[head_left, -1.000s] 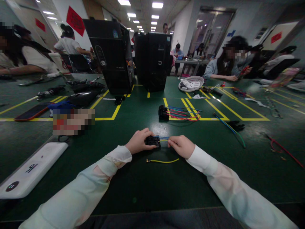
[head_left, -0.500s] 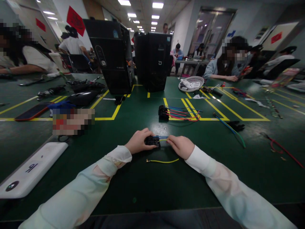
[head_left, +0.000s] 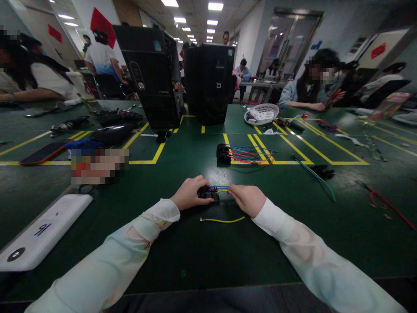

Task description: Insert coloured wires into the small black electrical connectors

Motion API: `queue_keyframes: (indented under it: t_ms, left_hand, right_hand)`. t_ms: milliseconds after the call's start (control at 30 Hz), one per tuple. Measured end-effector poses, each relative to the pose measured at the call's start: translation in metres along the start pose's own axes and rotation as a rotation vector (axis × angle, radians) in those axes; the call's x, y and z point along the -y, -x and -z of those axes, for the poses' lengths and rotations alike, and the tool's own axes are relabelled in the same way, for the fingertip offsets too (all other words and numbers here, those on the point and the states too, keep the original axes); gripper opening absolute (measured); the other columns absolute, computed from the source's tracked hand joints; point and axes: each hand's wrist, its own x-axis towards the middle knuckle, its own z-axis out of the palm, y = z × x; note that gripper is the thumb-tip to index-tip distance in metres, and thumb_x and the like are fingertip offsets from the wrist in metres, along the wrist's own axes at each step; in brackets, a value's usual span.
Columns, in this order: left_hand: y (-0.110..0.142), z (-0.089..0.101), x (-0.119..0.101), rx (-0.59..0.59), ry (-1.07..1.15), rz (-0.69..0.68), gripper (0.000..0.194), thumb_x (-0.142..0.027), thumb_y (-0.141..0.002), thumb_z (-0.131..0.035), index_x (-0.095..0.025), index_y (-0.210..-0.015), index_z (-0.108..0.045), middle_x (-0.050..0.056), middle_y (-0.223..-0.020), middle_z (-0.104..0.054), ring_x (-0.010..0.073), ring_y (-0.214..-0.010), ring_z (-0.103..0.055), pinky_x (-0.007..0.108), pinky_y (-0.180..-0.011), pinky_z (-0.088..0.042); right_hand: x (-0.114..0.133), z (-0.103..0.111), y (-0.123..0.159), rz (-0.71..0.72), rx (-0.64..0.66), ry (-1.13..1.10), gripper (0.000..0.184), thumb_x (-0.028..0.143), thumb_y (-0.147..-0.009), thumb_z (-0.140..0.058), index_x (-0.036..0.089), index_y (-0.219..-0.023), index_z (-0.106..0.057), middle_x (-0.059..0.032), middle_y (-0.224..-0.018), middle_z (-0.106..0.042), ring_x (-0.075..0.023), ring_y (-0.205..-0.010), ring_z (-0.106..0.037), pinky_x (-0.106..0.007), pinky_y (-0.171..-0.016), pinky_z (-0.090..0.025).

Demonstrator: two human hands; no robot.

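Observation:
My left hand (head_left: 192, 194) is closed around a small black connector block (head_left: 211, 194) just above the green table, thumb and fingers on its left side. Blue wires (head_left: 222, 187) and a yellow wire (head_left: 222, 191) run from the block's right side. The fingers of my right hand (head_left: 247, 198) pinch these wires near the block; their far ends are hidden in that hand. On the table below lies a loose yellow-green wire (head_left: 223, 221) with a metal terminal at its left end. Beyond my hands rests a black connector block (head_left: 223, 154) with several blue and red wires.
Two black computer towers (head_left: 150, 78) stand at the back. A white basket (head_left: 261, 114) lies right of them. To the left are a white device (head_left: 42, 232) and a dark phone (head_left: 44, 152). Blue and green wires (head_left: 314, 171) and a red cable (head_left: 391, 204) lie right. People sit around.
My right hand has shifted very slightly left toward the block, still pinching the wires. My left hand and the loose yellow-green wire stay in place.

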Motion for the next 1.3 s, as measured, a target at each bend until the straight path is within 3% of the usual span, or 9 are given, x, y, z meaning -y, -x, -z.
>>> queue_keyframes:
  t_ms: [133,333,567,767,1133,1300]
  left_hand:
    - [0.000,-0.001,0.000,0.003,-0.013,0.000,0.036,-0.048,-0.071,-0.061,-0.021,-0.094,-0.057,0.002,-0.091,-0.052,0.0176,-0.082,-0.052,0.028,-0.071,-0.040]
    - [-0.001,-0.001,0.002,0.011,-0.002,-0.004,0.037,-0.049,-0.071,-0.061,-0.021,-0.094,-0.057,0.002,-0.092,-0.053,0.0181,-0.084,-0.052,0.029,-0.072,-0.040]
    - [0.000,0.000,0.001,-0.005,0.044,0.007,0.037,-0.047,-0.070,-0.063,-0.021,-0.095,-0.058,0.003,-0.098,-0.053,0.0185,-0.089,-0.053,0.030,-0.077,-0.041]
    - [0.000,-0.001,0.002,-0.009,0.041,0.007,0.036,-0.047,-0.070,-0.063,-0.021,-0.094,-0.058,0.003,-0.098,-0.054,0.0188,-0.088,-0.053,0.031,-0.077,-0.041]
    - [0.000,-0.002,0.001,-0.008,0.010,0.008,0.037,-0.049,-0.070,-0.062,-0.021,-0.094,-0.057,0.003,-0.094,-0.054,0.0184,-0.087,-0.053,0.029,-0.074,-0.040]
    - [0.000,-0.003,0.002,-0.012,0.008,0.005,0.038,-0.049,-0.070,-0.062,-0.021,-0.094,-0.058,0.003,-0.093,-0.054,0.0184,-0.086,-0.052,0.029,-0.073,-0.040]
  right_hand:
    - [0.002,0.002,-0.001,-0.026,0.046,0.064,0.027,0.032,-0.091,-0.031,0.023,-0.088,-0.056,-0.0018,-0.080,-0.067,-0.0144,-0.066,-0.060,-0.026,-0.052,-0.021]
    - [0.005,0.002,0.001,-0.061,-0.014,-0.003,0.027,0.031,-0.093,-0.029,0.021,-0.096,-0.053,-0.0024,-0.082,-0.066,-0.0138,-0.066,-0.058,-0.025,-0.053,-0.024]
    - [0.001,0.000,0.000,0.092,-0.079,0.006,0.023,0.027,-0.092,-0.032,0.019,-0.090,-0.053,-0.0043,-0.090,-0.058,-0.0106,-0.064,-0.052,-0.024,-0.054,-0.027]
    - [-0.001,-0.002,-0.002,0.192,-0.260,0.046,0.022,0.024,-0.091,-0.035,0.016,-0.086,-0.055,-0.0060,-0.083,-0.054,-0.0146,-0.077,-0.048,-0.025,-0.065,-0.032]
    - [0.001,-0.007,-0.007,0.250,-0.445,0.244,0.025,0.025,-0.089,-0.041,0.018,-0.070,-0.055,-0.0035,-0.071,-0.050,-0.0158,-0.071,-0.038,-0.030,-0.064,-0.022]
    - [0.000,-0.003,-0.008,0.288,-0.393,0.237,0.024,0.025,-0.089,-0.041,0.017,-0.071,-0.055,-0.0038,-0.072,-0.051,-0.0156,-0.072,-0.037,-0.030,-0.065,-0.021]
